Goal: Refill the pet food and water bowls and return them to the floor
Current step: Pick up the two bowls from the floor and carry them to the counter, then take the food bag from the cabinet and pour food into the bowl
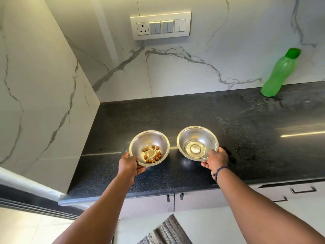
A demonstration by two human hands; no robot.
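Two steel bowls are over the black countertop. The left food bowl has several brown kibble pieces ringed around its bottom. My left hand grips its near-left rim. The right water bowl holds a little clear water at the bottom. My right hand grips its near-right rim, a dark cord around the wrist. Whether the bowls rest on the counter or hover just above it, I cannot tell.
A green plastic bottle with a green cap stands at the back right of the counter against the marble wall. A switch panel with a socket is on the wall. Cabinet doors lie below the counter, a striped grey mat on the floor.
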